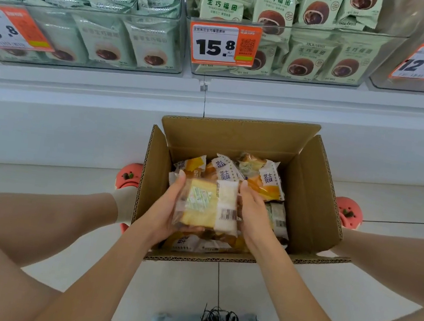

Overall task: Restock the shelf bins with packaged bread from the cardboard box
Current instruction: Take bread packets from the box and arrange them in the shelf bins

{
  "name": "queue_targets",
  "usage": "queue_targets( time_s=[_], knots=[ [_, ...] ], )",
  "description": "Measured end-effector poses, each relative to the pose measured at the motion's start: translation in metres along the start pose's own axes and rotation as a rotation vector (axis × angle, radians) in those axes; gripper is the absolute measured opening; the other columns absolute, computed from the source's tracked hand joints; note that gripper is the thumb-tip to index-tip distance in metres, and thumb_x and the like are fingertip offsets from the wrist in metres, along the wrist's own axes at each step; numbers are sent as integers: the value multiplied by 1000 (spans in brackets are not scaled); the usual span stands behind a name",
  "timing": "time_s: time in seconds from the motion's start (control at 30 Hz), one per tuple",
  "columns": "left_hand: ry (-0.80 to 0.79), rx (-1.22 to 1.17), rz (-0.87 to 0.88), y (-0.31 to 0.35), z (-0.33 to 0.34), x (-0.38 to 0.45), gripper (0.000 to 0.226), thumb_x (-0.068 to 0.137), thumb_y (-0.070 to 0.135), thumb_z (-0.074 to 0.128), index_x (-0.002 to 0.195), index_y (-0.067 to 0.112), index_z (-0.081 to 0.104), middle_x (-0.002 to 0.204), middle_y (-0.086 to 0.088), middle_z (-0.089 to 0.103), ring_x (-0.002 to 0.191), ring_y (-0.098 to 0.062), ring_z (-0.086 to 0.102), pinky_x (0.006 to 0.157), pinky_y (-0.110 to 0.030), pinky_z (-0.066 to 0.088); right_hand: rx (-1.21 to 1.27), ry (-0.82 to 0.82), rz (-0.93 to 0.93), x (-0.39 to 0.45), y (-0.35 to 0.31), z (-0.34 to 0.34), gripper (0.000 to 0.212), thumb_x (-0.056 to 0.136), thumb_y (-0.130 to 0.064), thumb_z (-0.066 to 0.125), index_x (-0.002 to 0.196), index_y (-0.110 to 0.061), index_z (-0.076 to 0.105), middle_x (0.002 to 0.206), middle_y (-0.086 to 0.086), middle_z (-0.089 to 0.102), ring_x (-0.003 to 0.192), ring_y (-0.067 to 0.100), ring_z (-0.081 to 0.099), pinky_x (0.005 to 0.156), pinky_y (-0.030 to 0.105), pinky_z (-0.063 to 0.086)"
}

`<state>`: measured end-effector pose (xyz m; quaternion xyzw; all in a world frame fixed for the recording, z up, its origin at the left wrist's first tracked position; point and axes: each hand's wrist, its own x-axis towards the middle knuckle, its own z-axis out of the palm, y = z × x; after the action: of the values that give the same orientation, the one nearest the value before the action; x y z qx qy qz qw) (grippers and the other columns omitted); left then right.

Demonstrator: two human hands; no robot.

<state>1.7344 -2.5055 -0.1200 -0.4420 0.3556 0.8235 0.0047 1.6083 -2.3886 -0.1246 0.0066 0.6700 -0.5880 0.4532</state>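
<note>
Over cardboard box [308,191]: left hand [168,208], right hand [251,210] grip clear bread packet [207,203], yellow slice, barcode.

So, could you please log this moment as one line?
stage: picking | hands: left and right grip bread pack | location: over cardboard box
</note>
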Motion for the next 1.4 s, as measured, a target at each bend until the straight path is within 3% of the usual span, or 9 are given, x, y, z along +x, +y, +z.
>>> queue_targets(
  time_s=[0.13, 0.37, 0.57, 0.7, 0.83, 0.97, 1.03, 1.27, 1.4],
  knots=[
    [6, 46, 11, -1, 3, -2, 66, 89, 70, 19, 107, 25, 64, 101, -7, 74, 96, -28, 68, 76, -44, 57, -9, 32, -96, 2, 2, 4, 31, 99, -33, 45, 102, -8, 62, 90, 5, 68, 77, 13, 65, 66, 29, 54],
    [350, 469, 327, -8, 2, 10, 55, 102, 46, 24, 87, 16, 67, 83, -4, 73, 85, -21, 70, 80, -34, 56, 32, 248, -68, 6, 4, -5, 16, 91, -22, 61, 83, -9, 58, 98, 8, 68, 92, 21, 65, 84, 40, 54],
    [417, 623, 573, -9, 5, 9, 50, 104, 32, 29, 72, 12, 61, 71, -3, 67, 67, -16, 65, 64, -31, 51, -267, 473, -324, 6, -2, -2, 13, 94, -20, 55, 88, -9, 56, 79, -5, 56, 70, 2, 51, 56, 11, 38],
    [393, 614, 508, -10, 1, 15, 55, 102, 39, 28, 93, 1, 66, 86, -17, 70, 81, -31, 68, 72, -38, 54, -292, 563, -437, -3, -10, 0, 11, 94, -18, 56, 87, -9, 56, 74, -7, 53, 64, 0, 50, 56, 8, 38],
    [309, 485, 484, 0, -4, 14, 64, 91, 61, 35, 143, 25, 37, 132, 0, 55, 120, -15, 54, 100, -36, 46, -353, 601, -770, -23, -32, 1, 8, 92, -15, 58, 85, -12, 56, 72, -14, 53, 64, -7, 52, 59, 10, 42],
    [-291, 40, 184, 3, 34, -3, 74, 86, 66, 40, 142, 18, 41, 140, -5, 46, 128, -26, 45, 107, -51, 37, -756, 509, -1030, -42, -16, 26, 16, 89, -26, 55, 81, -17, 66, 63, -8, 61, 50, 6, 56, 44, 17, 44],
    [-328, -151, 128, 1, 41, -9, 63, 85, 55, 51, 128, 8, 53, 130, -15, 52, 120, -30, 50, 108, -49, 36, -1021, 453, -1138, -44, 1, 38, 21, 88, -28, 51, 78, -20, 67, 64, -2, 66, 47, 11, 58, 39, 21, 43],
    [-282, -195, 155, 17, 21, -10, 24, 82, 19, 66, 105, 12, 65, 102, -13, 66, 96, -28, 63, 89, -49, 48, -676, 284, -1113, -49, -27, 23, 22, 91, -28, 53, 104, -20, 68, 93, -11, 68, 75, 4, 63, 62, 23, 54],
    [-295, -218, 180, 32, 22, -20, 27, 80, 16, 58, 107, 12, 61, 99, -15, 71, 91, -31, 68, 81, -54, 53, -742, 157, -955, -46, -94, -1, 40, 90, -30, 59, 130, -24, 52, 129, -16, 51, 124, -2, 42, 108, 30, 35]
  ],
)
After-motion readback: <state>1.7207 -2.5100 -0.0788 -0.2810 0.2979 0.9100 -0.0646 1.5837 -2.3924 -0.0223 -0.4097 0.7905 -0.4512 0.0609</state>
